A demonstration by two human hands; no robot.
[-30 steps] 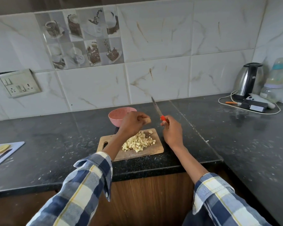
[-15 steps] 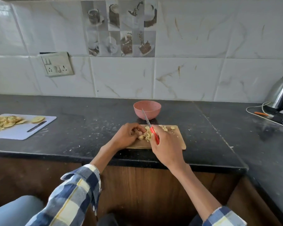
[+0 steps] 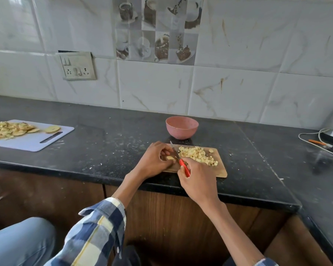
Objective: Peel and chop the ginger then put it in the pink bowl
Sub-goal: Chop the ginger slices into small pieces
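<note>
Two hands at work: left hand [image 3: 154,160] fingers curled, pinning a small ginger piece [image 3: 169,158] on the wooden board [image 3: 220,170]; right hand [image 3: 197,181] clamped round the red-handled knife [image 3: 178,155], blade beside the left fingertips. Best done, I judge, with fingertips tucked back, short cuts, and the piece held flat, since it is small and may roll. Chopped ginger pile [image 3: 197,155] lies just right of the blade, crowding the board; pink bowl [image 3: 181,127] stands behind, apart; white board with slices [image 3: 33,140] far left.

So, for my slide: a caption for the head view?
Left hand steadies ginger piece as right hand slices with red-handled knife on wooden board.
</note>
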